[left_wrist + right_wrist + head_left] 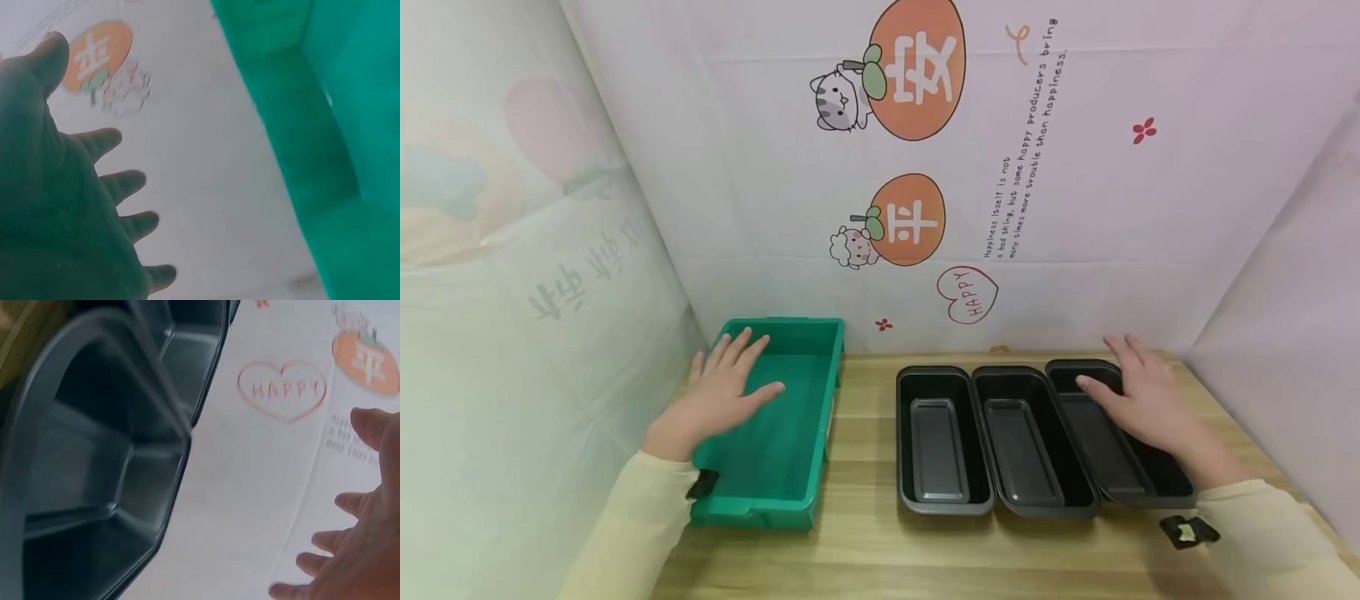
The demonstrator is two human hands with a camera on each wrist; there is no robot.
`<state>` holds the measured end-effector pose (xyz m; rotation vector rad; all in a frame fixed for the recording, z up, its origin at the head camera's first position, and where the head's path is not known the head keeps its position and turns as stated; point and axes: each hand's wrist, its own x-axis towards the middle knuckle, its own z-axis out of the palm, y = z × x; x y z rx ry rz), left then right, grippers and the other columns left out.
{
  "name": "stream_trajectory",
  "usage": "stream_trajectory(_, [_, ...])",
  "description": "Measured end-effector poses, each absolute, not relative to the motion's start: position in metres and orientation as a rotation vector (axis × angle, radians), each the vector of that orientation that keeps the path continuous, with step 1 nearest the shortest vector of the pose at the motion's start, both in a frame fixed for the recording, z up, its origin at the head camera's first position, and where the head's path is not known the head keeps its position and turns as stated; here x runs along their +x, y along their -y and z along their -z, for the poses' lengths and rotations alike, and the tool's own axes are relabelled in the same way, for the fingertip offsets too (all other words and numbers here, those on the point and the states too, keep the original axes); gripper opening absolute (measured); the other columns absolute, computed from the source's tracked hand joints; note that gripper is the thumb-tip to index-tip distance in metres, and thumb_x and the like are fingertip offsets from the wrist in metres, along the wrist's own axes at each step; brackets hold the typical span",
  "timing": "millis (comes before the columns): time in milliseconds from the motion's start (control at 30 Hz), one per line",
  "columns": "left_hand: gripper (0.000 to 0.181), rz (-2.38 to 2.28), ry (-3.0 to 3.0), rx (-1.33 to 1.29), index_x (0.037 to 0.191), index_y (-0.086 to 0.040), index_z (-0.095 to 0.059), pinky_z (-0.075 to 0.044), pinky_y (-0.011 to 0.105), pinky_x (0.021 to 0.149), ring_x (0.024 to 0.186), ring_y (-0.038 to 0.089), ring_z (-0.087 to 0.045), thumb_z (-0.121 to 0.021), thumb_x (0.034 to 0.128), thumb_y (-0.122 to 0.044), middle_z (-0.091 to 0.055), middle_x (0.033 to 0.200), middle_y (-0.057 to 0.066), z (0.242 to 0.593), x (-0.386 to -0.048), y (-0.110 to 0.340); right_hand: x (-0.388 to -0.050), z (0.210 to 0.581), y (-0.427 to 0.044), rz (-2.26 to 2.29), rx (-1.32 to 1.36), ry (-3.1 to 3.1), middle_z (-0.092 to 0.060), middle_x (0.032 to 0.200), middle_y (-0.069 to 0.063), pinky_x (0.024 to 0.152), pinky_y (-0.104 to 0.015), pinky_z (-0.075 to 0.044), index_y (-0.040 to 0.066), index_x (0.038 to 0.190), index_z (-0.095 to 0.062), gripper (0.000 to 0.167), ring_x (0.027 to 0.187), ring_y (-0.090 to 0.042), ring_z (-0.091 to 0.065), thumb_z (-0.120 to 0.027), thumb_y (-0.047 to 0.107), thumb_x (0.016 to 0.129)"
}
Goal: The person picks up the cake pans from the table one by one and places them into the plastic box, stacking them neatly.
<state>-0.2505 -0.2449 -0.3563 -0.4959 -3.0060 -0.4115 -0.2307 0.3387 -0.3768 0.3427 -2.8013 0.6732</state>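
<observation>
My left hand (pixel 718 400), fingers spread, hovers over a green plastic tray (pixel 775 504) on the left of the table; it holds nothing. In the left wrist view the left hand (pixel 69 200) shows spread fingers, with the green tray wall (pixel 294 156) beside it. Over the rightmost dark loaf pan (pixel 1105 442) hangs my right hand (pixel 1153 408), fingers extended and holding nothing. Two more loaf pans stand to its left, a middle loaf pan (pixel 1022 446) and a left loaf pan (pixel 938 450). The right wrist view shows the right hand (pixel 356 537) apart from a loaf pan (pixel 144 481).
A wooden table (pixel 865 492) carries the tray and pans. Behind it rises a white printed cloth (pixel 760 208) with orange fruit drawings and lettering. More cloth hangs along the left side (pixel 490 350) and the right side (pixel 1285 333).
</observation>
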Motion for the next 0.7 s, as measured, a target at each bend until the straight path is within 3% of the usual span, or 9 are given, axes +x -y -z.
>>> stream_trajectory(267, [0.079, 0.667, 2.968, -0.541, 0.157, -0.005, -0.014, -0.015, 0.070, 0.105, 0.142, 0.050, -0.013, -0.049, 0.1010, -0.049, -0.015, 0.159, 0.026, 0.341, -0.228, 0.288, -0.231, 0.389, -0.392, -0.862, 0.251, 2.872, -0.021, 0.147, -0.041, 0.093, -0.073, -0.023, -0.010, 0.149, -0.023, 0.075, 0.131, -0.063, -0.017, -0.051, 0.041, 0.102])
stream_trajectory(433, [0.076, 0.895, 2.988, -0.488, 0.156, -0.001, -0.010, -0.020, 0.070, 0.104, 0.140, 0.053, -0.014, -0.046, 0.1039, -0.042, -0.014, 0.157, 0.029, 0.343, -0.210, 0.322, -0.228, 0.403, -0.416, -1.081, 0.176, 2.931, -0.018, 0.149, -0.042, 0.088, -0.072, -0.031, -0.008, 0.150, -0.025, 0.071, 0.128, -0.066, -0.021, -0.048, 0.041, 0.103])
stream_trajectory(533, [0.072, 0.942, 2.982, -0.443, 0.156, -0.001, -0.012, -0.020, 0.071, 0.102, 0.139, 0.054, -0.015, -0.045, 0.1050, -0.040, -0.015, 0.156, 0.031, 0.351, -0.200, 0.339, -0.226, 0.414, -0.428, -1.147, 0.128, 2.957, -0.023, 0.148, -0.040, 0.085, -0.059, -0.044, -0.008, 0.149, -0.026, 0.070, 0.126, -0.061, -0.030, -0.047, 0.041, 0.104])
stream_trajectory(633, [0.069, 0.954, 2.977, -0.426, 0.156, -0.001, -0.015, -0.021, 0.072, 0.101, 0.138, 0.056, -0.017, -0.044, 0.1055, -0.037, -0.018, 0.155, 0.032, 0.363, -0.192, 0.349, -0.225, 0.426, -0.439, -1.169, 0.111, 2.956, -0.034, 0.144, -0.036, 0.077, -0.039, -0.052, -0.008, 0.147, -0.031, 0.067, 0.114, -0.024, -0.057, -0.050, 0.039, 0.103])
stream_trajectory(700, [0.067, 0.964, 2.979, -0.415, 0.156, -0.001, -0.017, -0.022, 0.072, 0.100, 0.137, 0.056, -0.018, -0.045, 0.1055, -0.036, -0.019, 0.155, 0.032, 0.372, -0.187, 0.355, -0.226, 0.435, -0.444, -1.207, 0.106, 2.937, -0.042, 0.139, -0.033, 0.072, -0.030, -0.052, -0.010, 0.145, -0.034, 0.065, 0.099, 0.000, -0.057, -0.053, 0.036, 0.103])
